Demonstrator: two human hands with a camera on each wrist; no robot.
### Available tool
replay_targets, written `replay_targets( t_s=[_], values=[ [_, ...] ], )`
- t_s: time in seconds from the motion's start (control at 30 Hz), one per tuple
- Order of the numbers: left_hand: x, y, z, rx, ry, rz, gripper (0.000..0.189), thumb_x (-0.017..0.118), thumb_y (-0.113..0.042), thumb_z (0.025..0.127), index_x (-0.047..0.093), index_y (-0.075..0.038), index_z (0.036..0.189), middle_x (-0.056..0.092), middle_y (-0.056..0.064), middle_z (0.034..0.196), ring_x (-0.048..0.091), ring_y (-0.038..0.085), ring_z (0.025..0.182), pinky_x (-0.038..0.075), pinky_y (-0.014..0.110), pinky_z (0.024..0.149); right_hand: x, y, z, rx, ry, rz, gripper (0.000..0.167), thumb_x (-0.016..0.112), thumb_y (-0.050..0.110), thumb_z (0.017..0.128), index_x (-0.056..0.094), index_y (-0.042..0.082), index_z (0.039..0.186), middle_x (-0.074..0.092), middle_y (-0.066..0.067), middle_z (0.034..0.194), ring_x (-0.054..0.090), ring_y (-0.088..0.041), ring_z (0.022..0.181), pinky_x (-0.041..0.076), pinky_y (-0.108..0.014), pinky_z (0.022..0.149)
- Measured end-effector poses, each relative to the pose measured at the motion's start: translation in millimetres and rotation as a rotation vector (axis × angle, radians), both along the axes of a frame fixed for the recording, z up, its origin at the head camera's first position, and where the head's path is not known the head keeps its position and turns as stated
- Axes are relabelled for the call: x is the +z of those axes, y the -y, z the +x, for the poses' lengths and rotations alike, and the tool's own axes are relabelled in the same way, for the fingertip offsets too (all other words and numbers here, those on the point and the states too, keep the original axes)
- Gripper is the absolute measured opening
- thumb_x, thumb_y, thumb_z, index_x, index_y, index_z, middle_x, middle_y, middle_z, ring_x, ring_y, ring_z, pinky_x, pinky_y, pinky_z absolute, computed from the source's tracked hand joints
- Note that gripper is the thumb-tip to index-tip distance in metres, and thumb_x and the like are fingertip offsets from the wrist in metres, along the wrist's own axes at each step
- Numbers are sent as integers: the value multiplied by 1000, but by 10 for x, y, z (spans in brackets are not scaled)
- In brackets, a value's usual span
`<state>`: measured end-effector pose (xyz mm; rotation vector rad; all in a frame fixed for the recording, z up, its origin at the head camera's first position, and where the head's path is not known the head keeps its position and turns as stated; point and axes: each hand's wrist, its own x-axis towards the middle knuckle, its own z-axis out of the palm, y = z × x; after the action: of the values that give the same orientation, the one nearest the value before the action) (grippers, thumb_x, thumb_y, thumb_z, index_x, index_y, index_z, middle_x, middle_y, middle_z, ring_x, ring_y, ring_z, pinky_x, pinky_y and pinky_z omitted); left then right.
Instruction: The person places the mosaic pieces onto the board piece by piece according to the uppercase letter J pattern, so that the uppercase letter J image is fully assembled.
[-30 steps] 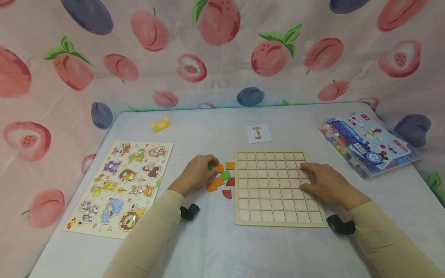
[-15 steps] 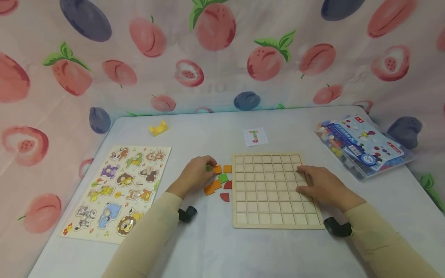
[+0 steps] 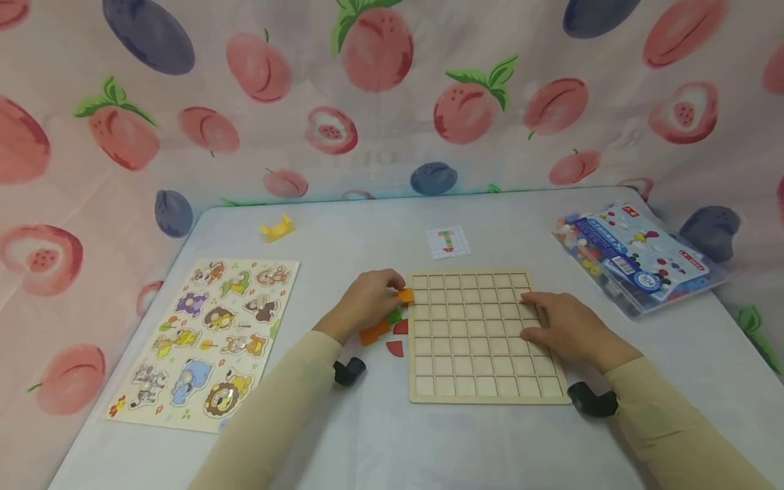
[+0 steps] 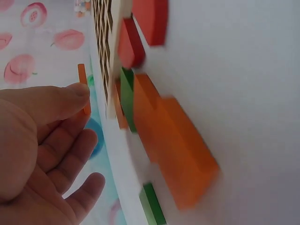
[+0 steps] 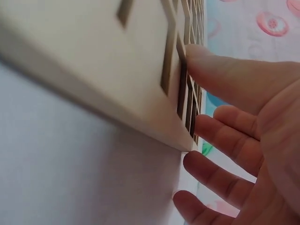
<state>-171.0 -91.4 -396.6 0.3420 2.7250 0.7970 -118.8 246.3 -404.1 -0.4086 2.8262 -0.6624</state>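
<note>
"Taking the biggest first, where does the white table point(image 3: 349, 449) leave room?"

"Bare surface runs along the near side. An animal puzzle board point(image 3: 211, 333) fills the left; the gridded wooden board point(image 3: 490, 399) lies right of centre, no tile showing in its cells. The plastic case point(image 3: 649, 252) sits back right, apart from the grid."

"And the hands?"

"The right hand point(image 3: 569, 330) is at the grid's right rim, fingers extended and gripping nothing; whether they press cannot be told. The left hand point(image 3: 367, 299), just beside the left rim, has thumb and finger in a pinch."

"Around what?"

"Beyond the far rim is a small card point(image 3: 448, 242) with a T-shaped coloured pattern, perhaps the model. The pinch is on an orange tile point(image 4: 81, 72), so the step looks like picking up a first piece. The next move seems to call for raising it over the rim and squaring it to a cell."

"Anything in the way?"

"The left edge is tight: loose orange tiles point(image 3: 371, 335), a green tile point(image 3: 394, 316) and red pieces point(image 3: 395, 348) crowd there, and a low sweep could nudge them. The grid's middle looks unobstructed from above."
</note>
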Motion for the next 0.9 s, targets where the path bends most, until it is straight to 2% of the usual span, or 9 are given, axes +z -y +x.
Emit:
replay_targets(
  t_s=[0.17,0.33,0.4,0.6,0.9],
  values=[
    [12,-96,-24,-55,-4,29,25,71,-14,94,66,-11,118,66,3,119,58,19,104,50,32,94,0,-29,-12,-18,16,-19,69,78,29,87,51,-6,140,52,-31,137,44,-53,128,33,-64,104],
    [10,-170,-44,-82,0,31,24,68,-13,95,66,-11,119,67,1,118,59,18,99,50,31,92,-11,-37,-26,-4,10,-40,72,78,31,87,50,-8,140,52,-31,137,43,-53,128,32,-64,104],
    [7,-200,-54,-83,7,29,24,67,-12,95,66,-11,119,66,2,118,58,19,98,50,30,90,-13,-34,-28,-1,10,-41,72,79,32,87,50,-8,140,53,-31,137,44,-53,127,33,-64,104],
    [1,-284,-81,-56,49,23,29,66,-12,94,65,-11,123,65,2,126,57,18,111,46,33,99,-14,-43,-19,-10,34,-53,71,77,31,88,49,-6,142,52,-31,138,42,-53,128,31,-65,104],
    [-14,-314,-89,-76,27,15,28,66,-12,94,66,-11,121,66,2,123,58,18,111,45,33,101,-14,-41,-34,-21,59,-75,74,78,32,88,48,-6,143,49,-30,142,39,-52,132,30,-65,106]
  ],
)
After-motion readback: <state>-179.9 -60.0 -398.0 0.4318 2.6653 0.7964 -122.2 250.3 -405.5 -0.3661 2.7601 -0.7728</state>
